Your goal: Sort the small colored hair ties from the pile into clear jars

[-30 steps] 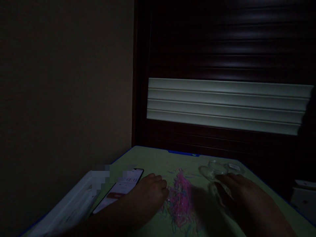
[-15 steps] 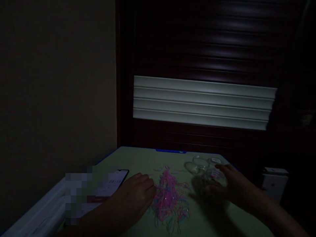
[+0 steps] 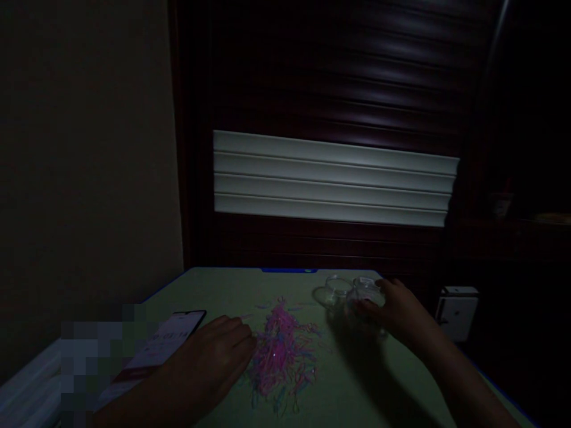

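Observation:
A heap of small pink and pale blue elastic bands point(image 3: 282, 348) lies on a green table point(image 3: 366, 386) in dim light. My left hand point(image 3: 209, 359) rests palm down beside the heap, fingertips touching its left edge, fingers loosely curled. My right hand point(image 3: 399, 312) reaches to the far right of the table and its fingers close round a small clear plastic container point(image 3: 363, 297). A second clear round container point(image 3: 334, 291) stands just left of it.
A phone point(image 3: 158, 348) with a lit screen lies at the table's left. A white box point(image 3: 457, 309) stands off the right edge. Behind are a dark slatted wall with a pale panel point(image 3: 332, 178) and a plain wall at left.
The view has swung to the right. My right hand has moved forward across the table and closed round the clear container. My left hand has stayed by the bands.

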Available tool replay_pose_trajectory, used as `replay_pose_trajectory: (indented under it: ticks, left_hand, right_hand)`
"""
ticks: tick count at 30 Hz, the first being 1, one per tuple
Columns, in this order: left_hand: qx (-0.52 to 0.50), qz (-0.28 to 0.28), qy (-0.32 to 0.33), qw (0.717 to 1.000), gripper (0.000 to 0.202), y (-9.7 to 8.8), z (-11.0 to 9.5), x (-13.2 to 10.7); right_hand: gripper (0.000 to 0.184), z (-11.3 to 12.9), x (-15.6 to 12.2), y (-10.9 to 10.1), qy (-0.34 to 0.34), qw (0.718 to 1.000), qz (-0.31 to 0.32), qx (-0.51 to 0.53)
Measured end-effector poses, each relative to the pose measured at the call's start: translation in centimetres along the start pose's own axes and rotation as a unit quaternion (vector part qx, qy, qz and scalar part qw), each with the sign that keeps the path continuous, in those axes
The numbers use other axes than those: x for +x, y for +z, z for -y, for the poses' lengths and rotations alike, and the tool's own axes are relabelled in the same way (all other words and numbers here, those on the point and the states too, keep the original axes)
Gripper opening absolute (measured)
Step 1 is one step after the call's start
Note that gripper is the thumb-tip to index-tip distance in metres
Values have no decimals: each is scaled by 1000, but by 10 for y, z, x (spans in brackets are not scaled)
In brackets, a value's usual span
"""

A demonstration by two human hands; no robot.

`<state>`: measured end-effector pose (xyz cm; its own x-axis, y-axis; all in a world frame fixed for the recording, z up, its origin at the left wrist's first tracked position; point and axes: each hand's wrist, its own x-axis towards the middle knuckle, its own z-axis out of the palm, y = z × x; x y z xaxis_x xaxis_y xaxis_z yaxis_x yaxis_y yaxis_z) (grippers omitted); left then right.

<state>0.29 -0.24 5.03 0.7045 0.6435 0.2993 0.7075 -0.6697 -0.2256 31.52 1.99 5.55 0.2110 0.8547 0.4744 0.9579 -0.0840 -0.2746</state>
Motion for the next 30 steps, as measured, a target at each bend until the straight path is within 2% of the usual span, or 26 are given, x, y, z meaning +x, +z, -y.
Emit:
replay_pose_trajectory:
  ticks: [6, 12, 19, 26, 30]
  left_hand:
    - [-11, 11, 13, 1000, 24, 2, 2, -1]
    - [-17, -7, 20, 1000, 24, 3, 3, -1]
    - [-13, -20, 24, 999, 22, 6, 3, -2]
    - [-7, -3, 25, 1000, 24, 1, 2, -1]
    - [-16, -5, 24, 1000, 23, 2, 2, -1]
  right_hand:
    - [43, -15, 5, -12, 38, 995, -19, -88]
    - [39, -23, 3, -9, 71, 987, -13, -144]
    - [44, -32, 3, -11, 92, 982, -9, -167]
    - [44, -38, 2, -5, 106, 981, 11, -164]
    - [44, -36, -2, -5, 106, 981, -2, -161]
